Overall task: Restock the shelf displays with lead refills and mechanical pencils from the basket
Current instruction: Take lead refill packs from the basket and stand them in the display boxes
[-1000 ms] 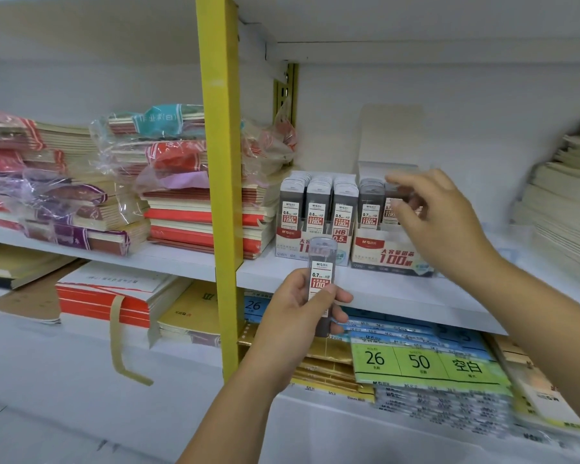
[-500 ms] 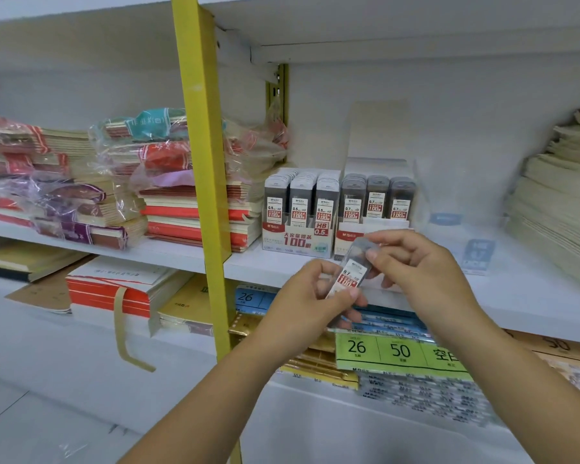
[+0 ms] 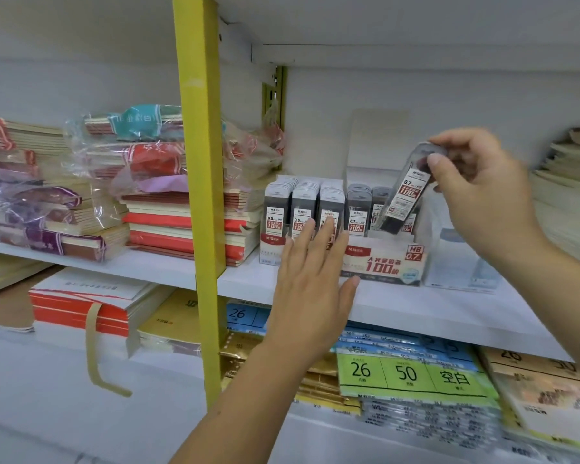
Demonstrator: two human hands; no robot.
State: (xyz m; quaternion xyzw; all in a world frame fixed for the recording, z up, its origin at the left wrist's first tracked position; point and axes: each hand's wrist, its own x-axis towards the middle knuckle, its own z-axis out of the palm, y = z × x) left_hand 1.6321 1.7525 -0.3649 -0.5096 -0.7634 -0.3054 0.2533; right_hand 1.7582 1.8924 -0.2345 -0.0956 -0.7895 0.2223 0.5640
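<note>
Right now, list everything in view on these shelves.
0.7 display box: one, white and red, middle shelf
0.5 display box: one, white and red, left of it, full
refill case: one, clear with dark leads, tilted above the 0.7 display box
notebook stacks: several, red, teal, purple, middle shelf left
paper packs: several, green and blue, lower shelf
post: one, yellow, upright before the shelves
left hand: one, open, before the display boxes
right hand: one, pinching the refill case
</note>
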